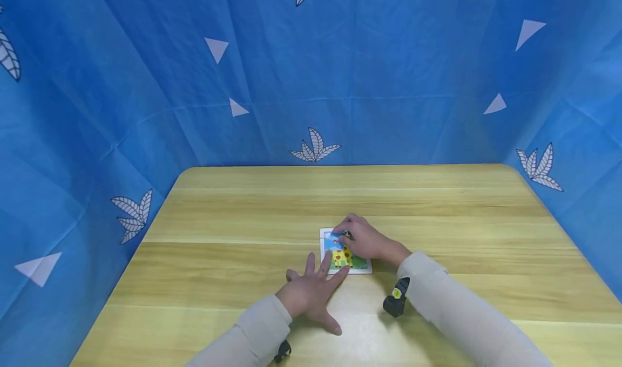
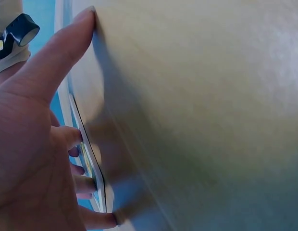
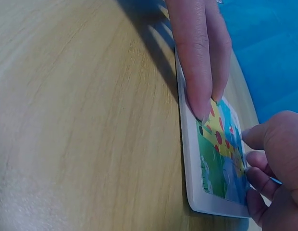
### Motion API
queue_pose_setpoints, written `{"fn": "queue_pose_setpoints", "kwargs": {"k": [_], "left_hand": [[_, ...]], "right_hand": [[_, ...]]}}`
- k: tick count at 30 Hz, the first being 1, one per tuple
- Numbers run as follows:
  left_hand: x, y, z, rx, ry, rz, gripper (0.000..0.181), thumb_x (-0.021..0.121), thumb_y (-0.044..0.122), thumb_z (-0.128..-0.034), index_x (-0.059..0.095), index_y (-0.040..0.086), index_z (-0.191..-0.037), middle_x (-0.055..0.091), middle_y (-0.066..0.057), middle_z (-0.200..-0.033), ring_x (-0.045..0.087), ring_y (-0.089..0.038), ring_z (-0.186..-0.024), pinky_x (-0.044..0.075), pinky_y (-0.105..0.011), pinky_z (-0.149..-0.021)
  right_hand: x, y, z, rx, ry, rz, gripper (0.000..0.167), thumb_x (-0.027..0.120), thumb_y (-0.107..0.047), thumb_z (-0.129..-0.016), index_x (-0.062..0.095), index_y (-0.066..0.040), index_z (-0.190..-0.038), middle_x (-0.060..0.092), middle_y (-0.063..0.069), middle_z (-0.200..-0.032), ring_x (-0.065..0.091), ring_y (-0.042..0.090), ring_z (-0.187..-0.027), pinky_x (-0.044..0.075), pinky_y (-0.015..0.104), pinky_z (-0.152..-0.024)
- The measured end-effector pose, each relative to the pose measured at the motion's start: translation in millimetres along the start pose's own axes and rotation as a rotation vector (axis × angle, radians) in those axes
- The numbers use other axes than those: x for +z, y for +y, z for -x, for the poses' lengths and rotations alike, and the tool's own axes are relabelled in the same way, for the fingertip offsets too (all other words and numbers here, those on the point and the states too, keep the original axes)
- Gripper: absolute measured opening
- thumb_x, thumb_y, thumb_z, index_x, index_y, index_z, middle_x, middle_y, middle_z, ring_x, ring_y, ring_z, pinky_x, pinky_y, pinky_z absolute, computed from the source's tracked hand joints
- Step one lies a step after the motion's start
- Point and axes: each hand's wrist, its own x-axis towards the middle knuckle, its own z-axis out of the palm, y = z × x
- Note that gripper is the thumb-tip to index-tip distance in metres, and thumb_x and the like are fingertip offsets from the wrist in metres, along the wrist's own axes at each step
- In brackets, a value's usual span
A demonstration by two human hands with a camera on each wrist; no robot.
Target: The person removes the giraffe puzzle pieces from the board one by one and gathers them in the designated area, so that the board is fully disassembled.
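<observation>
Lying below and right of the head frame's centre is a flat, white-bordered giraffe picture board (image 1: 343,256). I see the left hand (image 1: 313,292) spread, fingertips on its lower part; the right hand (image 1: 363,238) bends over its top, whether pinching anything I cannot tell. Beneath, a yellow wood-grain table (image 1: 233,216).

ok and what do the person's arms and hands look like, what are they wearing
Both arms have plain, pale beige-grey long sleeves: left sleeve, right sleeve. The left hand and right hand wear no gloves. A black device with a yellow-green patch sits at the right cuff; another black device partly shows at the left.
</observation>
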Motion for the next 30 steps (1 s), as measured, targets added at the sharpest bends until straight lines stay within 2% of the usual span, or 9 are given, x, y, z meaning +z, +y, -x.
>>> {"fn": "queue_pose_setpoints", "kwargs": {"k": [7,14,20,30], "left_hand": [[1.4,-0.8,-1.5,0.002,0.008,0.007,0.117,0.070,0.076,-0.0558,0.010,0.042,-0.150,0.002,-0.007,-0.160,0.011,-0.045,-0.141,0.031,-0.075,-0.086],[2.9,-1.4,-2.0,0.003,0.003,0.035,0.117,0.071,0.074,-0.0556,0.010,0.042,-0.150,0.001,-0.008,-0.160,0.009,-0.045,-0.141,0.028,-0.076,-0.087],[2.6,-0.9,-2.7,-0.001,0.003,0.032,0.118,0.071,0.074,-0.0549,0.010,0.042,-0.150,0.001,-0.009,-0.159,0.008,-0.046,-0.141,0.027,-0.077,-0.088],[3.0,-1.0,-3.1,-0.006,-0.002,0.020,0.118,0.071,0.075,-0.0546,0.009,0.042,-0.150,0.001,-0.009,-0.159,0.008,-0.045,-0.141,0.029,-0.076,-0.087]], "right_hand": [[1.7,-1.3,-2.0,0.025,0.003,0.019,0.025,0.055,-0.014,-0.094,0.068,-0.009,-0.115,0.056,0.007,-0.108,0.053,0.021,-0.100,0.045,0.042,-0.091],[1.6,-5.9,-2.4,0.006,0.017,0.035,0.025,0.055,-0.010,-0.093,0.069,-0.004,-0.113,0.057,0.008,-0.106,0.053,0.019,-0.095,0.047,0.039,-0.087],[1.6,-6.4,-2.2,0.002,-0.003,0.049,0.026,0.055,-0.009,-0.093,0.068,-0.004,-0.115,0.055,0.007,-0.106,0.052,0.018,-0.094,0.048,0.037,-0.083],[5.8,-5.0,-1.9,-0.006,-0.009,0.007,0.029,0.049,-0.006,-0.094,0.064,0.000,-0.119,0.054,0.009,-0.106,0.051,0.015,-0.091,0.048,0.033,-0.082]]}}
